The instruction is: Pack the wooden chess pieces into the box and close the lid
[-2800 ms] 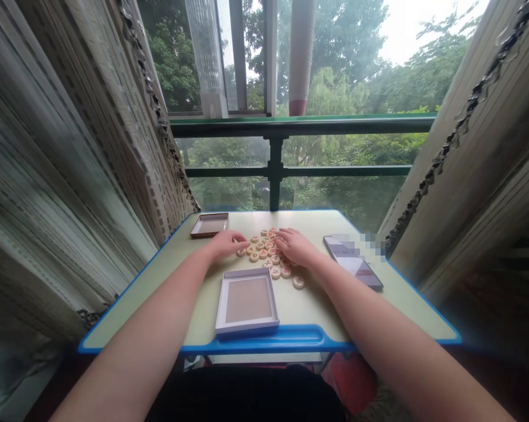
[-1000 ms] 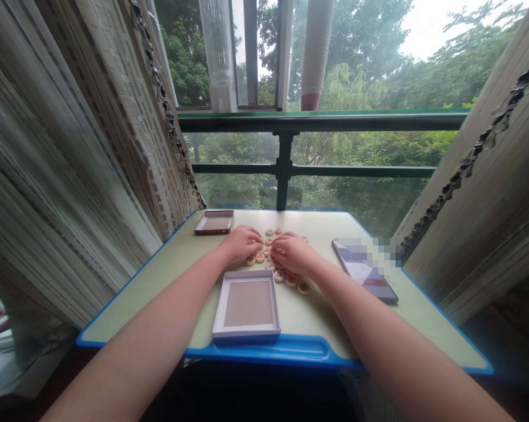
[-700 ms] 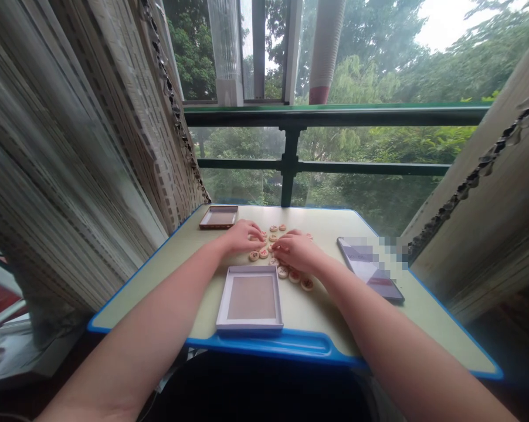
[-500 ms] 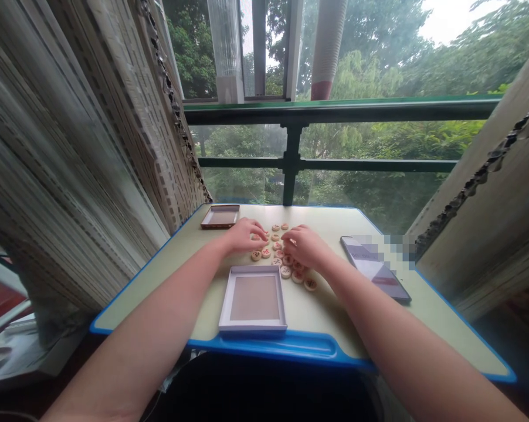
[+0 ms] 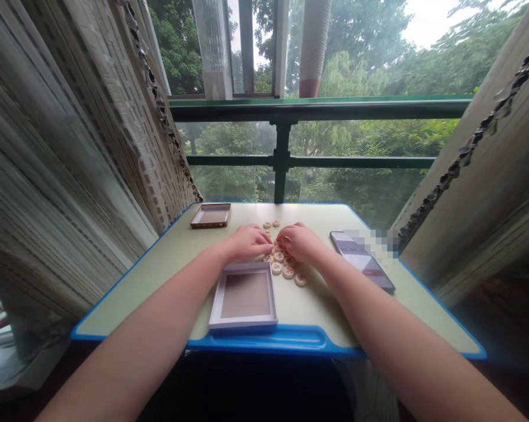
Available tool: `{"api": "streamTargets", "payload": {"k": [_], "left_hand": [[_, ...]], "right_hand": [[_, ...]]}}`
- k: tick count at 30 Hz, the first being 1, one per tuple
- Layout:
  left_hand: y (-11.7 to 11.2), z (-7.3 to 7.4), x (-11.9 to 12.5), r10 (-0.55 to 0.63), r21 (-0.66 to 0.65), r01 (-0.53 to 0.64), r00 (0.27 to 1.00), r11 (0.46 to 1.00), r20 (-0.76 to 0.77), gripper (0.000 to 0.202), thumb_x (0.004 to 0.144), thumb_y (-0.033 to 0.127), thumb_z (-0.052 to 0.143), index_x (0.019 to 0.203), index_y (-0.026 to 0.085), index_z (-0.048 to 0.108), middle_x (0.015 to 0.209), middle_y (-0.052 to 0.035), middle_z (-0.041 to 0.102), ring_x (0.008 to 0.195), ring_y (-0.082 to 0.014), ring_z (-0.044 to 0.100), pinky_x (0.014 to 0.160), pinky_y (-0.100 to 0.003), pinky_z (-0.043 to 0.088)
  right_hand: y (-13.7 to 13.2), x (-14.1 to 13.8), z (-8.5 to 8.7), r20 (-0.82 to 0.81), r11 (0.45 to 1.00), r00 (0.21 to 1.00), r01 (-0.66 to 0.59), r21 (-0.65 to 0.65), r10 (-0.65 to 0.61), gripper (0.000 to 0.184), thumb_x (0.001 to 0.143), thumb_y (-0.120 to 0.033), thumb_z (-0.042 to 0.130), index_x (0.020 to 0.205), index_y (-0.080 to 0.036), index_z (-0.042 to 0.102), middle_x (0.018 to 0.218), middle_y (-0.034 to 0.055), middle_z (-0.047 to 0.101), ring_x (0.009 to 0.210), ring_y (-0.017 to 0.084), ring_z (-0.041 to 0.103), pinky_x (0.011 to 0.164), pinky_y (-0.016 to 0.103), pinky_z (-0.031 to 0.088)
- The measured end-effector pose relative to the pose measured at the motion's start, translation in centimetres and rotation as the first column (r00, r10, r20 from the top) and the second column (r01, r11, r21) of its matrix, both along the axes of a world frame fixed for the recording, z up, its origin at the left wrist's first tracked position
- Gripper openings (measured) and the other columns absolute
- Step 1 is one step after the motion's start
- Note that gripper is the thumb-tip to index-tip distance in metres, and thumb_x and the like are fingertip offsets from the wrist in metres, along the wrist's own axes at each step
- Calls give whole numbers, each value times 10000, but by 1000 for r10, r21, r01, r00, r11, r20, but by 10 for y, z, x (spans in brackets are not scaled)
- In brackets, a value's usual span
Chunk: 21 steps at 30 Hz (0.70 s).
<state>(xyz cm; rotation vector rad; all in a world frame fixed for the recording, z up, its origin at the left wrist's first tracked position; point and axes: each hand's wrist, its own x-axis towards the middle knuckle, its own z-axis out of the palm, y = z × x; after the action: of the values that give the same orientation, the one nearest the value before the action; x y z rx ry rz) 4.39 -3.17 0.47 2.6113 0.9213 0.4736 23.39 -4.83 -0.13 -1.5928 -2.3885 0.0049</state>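
Cupping the round pale wooden discs (image 5: 286, 271) from both sides, left hand (image 5: 248, 243) and right hand (image 5: 302, 241) hem them together beside the shallow white cardboard tray (image 5: 213, 305), fingers curled close, any grip beneath them not determinable.

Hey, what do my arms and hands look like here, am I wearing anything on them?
Both forearms are bare up to the frame edge: no sleeves, watch or bracelet. The left hand and right hand are ungloved; no rings show.
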Motion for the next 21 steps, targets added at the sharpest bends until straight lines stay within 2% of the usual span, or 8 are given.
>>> {"api": "streamTargets", "payload": {"k": [4,8,11,15,21], "left_hand": [[4,0,-6,41,64,-39,999,997,-29,284,786,338,496,736,196,738,923,-38,696,926,-200,562,887,-283,389],[7,-1,-10,117,58,-116,993,991,-3,275,765,316,501,791,170,733,909,-65,686,927,-214,576,834,-291,425],[8,-2,-11,137,32,-138,990,990,15,264,748,318,521,808,171,732,899,-67,679,910,-211,585,824,-294,433],[7,-2,-11,148,-48,-146,989,988,23,279,738,357,536,693,155,724,867,-65,664,803,-183,606,755,-269,450],[5,0,-12,175,-36,-175,984,984,13,299,740,378,530,699,151,721,838,-65,665,788,-186,612,733,-268,456]], "right_hand": [[-2,3,8,-55,994,993,97,-49,-100,309,723,-130,475,926,-230,685,1025,35,652,897,183,548,712,243,408],[-7,7,20,-47,973,981,182,-143,-190,279,691,-192,505,897,-244,686,919,27,664,736,161,573,563,235,380],[-12,6,24,-51,972,992,105,-209,-118,292,712,-240,514,956,-260,674,819,10,672,660,145,571,543,229,371],[-16,0,23,-38,972,998,46,-232,-56,280,741,-280,536,978,-270,685,793,12,682,672,149,586,607,232,397],[-10,-3,13,-22,984,999,36,-173,-41,316,756,-183,504,988,-288,692,846,10,685,737,158,591,668,237,403]]}}
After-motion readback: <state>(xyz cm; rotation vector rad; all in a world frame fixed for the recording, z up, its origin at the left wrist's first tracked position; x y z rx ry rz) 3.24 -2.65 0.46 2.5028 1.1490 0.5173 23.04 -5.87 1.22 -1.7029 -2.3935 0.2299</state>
